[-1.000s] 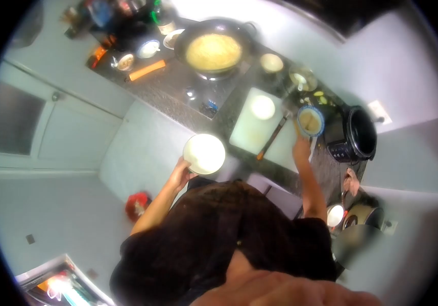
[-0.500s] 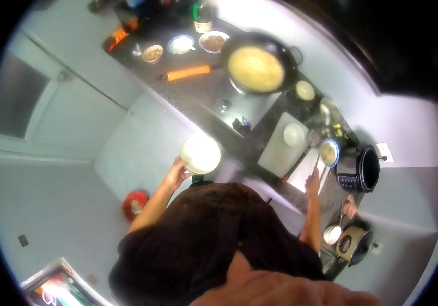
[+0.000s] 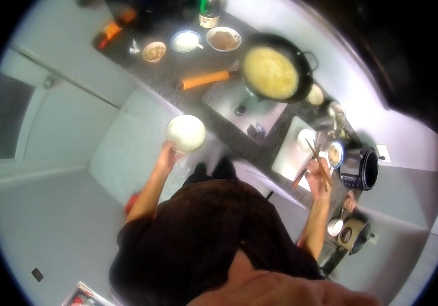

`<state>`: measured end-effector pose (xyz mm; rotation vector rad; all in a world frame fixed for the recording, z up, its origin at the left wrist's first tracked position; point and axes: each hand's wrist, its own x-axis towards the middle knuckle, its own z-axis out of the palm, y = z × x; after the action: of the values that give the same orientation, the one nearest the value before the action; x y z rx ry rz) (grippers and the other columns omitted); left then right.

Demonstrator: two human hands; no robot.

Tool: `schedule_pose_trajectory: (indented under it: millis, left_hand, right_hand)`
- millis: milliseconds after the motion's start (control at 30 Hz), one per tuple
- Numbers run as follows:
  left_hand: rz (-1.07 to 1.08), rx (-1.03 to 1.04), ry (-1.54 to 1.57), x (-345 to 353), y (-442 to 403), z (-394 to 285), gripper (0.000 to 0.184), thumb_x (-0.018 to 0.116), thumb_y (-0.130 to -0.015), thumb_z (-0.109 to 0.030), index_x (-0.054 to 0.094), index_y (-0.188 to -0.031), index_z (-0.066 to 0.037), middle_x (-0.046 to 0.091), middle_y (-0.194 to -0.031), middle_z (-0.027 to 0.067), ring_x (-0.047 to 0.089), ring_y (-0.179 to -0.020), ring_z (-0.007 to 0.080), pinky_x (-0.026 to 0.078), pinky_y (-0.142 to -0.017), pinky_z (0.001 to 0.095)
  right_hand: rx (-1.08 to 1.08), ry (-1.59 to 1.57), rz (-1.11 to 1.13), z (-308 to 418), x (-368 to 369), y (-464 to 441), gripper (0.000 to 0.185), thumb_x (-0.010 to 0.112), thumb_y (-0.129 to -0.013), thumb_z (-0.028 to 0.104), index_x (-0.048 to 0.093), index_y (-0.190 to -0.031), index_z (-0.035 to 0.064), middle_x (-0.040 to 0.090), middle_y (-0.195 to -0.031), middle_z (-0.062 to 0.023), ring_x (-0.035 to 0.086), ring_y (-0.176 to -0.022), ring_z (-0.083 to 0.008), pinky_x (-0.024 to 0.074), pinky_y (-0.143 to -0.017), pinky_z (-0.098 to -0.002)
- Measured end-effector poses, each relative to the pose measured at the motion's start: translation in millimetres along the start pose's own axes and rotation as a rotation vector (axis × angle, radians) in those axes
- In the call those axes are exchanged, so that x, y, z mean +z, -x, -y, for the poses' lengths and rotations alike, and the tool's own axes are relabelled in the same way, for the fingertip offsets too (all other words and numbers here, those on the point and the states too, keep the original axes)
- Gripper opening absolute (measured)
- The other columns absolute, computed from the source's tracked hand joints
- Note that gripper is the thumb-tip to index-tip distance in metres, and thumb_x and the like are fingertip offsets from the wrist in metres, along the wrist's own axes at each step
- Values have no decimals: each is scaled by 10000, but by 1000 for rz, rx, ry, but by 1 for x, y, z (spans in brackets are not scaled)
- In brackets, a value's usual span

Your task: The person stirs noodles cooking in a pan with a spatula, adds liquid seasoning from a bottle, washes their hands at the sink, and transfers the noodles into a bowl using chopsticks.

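My left hand (image 3: 167, 157) grips the rim of a pale round bowl (image 3: 186, 133), held over the floor in front of the counter. In my right hand (image 3: 318, 176) is a pair of brown chopsticks (image 3: 320, 166), raised above the cutting board (image 3: 286, 157). A small white round dish (image 3: 306, 140) sits on that board. Just beyond my right hand stands a blue-rimmed bowl (image 3: 335, 154) with something light brown in it. The wok (image 3: 305, 76) on the stove holds a pale yellow food (image 3: 271, 73).
An orange-handled item (image 3: 205, 80) lies left of the wok. Behind it are a plate of brown food (image 3: 224, 39), a blue-rimmed dish (image 3: 185, 41), a small bowl (image 3: 154, 52) and a bottle (image 3: 210, 15). A black cooker (image 3: 359, 168) stands at the right.
My right hand has come away from the blue-rimmed bowl and lifted the chopsticks. The bowl in my left hand has moved slightly left and up. The view has shifted along the counter.
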<state>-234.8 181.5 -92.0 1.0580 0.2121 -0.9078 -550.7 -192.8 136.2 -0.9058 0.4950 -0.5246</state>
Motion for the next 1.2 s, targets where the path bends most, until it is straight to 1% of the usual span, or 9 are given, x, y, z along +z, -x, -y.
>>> schedule_pose_trajectory:
  millis: [67, 133, 233, 400, 633, 800, 900, 1067, 1200]
  left_hand:
    - [2, 39, 51, 1, -15, -12, 445, 579, -865, -276, 408, -1217, -62, 474, -1205, 117, 527, -1102, 269, 516, -863, 441]
    - [-16, 37, 57, -4, -33, -21, 461, 576, -866, -277, 405, -1232, -55, 474, -1225, 121, 529, -1110, 272, 517, -865, 436]
    - [-31, 60, 57, 0, -54, -46, 507, 578, -863, -282, 394, -1271, -43, 467, -1276, 131, 529, -1128, 276, 514, -871, 424]
    - [-65, 29, -41, -9, -102, -89, 594, 593, -848, -289, 358, -1336, -45, 447, -1340, 140, 526, -1147, 263, 498, -883, 392]
    - [-42, -4, -120, -20, -198, -128, 523, 604, -838, -260, 448, -1285, -37, 546, -1226, 134, 565, -1093, 234, 506, -861, 362]
    - [137, -107, 29, -4, -258, -151, 465, 592, -880, -199, 454, -1281, -10, 551, -1243, 156, 567, -1118, 272, 515, -912, 416]
    - [278, -161, 8, 4, -286, -167, 474, 602, -882, -209, 452, -1285, -11, 528, -1281, 156, 547, -1158, 273, 504, -944, 419]
    - [337, -220, -97, 10, -321, -184, 443, 557, -887, -190, 454, -1275, -2, 499, -1279, 147, 518, -1173, 283, 482, -964, 447]
    - [307, -258, -151, 9, -335, -189, 381, 544, -890, -175, 476, -1230, -17, 518, -1216, 132, 531, -1129, 285, 482, -946, 447]
  right_hand:
    - [18, 46, 134, 6, 3, -18, 387, 582, -898, 315, 540, -1139, 15, 641, -1037, -158, 634, -771, -237, 561, -573, -375]
    - [-68, 546, 59, 10, 3, -35, 283, 596, -899, 261, 553, -1027, 12, 650, -996, -170, 627, -752, -226, 550, -606, -358]
    - [-266, 634, 153, 12, 22, -74, 168, 591, -905, 191, 554, -918, 27, 661, -935, -166, 620, -738, -200, 528, -615, -301]
    - [-204, 902, 53, 11, 24, -127, 88, 528, -938, 105, 569, -914, 31, 675, -832, -121, 648, -746, -175, 516, -671, -278]
    - [-170, 854, -79, 3, 85, -167, 334, 367, -1008, 211, 560, -1125, -34, 648, -753, -139, 591, -613, -169, 470, -556, -261]
    - [-185, 923, -389, -13, 125, -151, 519, 357, -998, 450, 576, -1162, 10, 508, -756, -24, 505, -661, -111, 426, -570, -261]
    - [-284, 823, -507, -25, 146, -139, 463, 399, -1007, 372, 601, -1144, -21, 539, -755, -40, 505, -637, -141, 458, -584, -285]
    - [-233, 617, -607, -44, 152, -127, 421, 546, -943, 290, 577, -1166, -66, 648, -1021, -151, 632, -908, -198, 524, -799, -311]
    - [-244, 541, -676, -58, 165, -139, 410, 540, -947, 289, 585, -1155, -62, 646, -1021, -153, 631, -917, -205, 517, -830, -320]
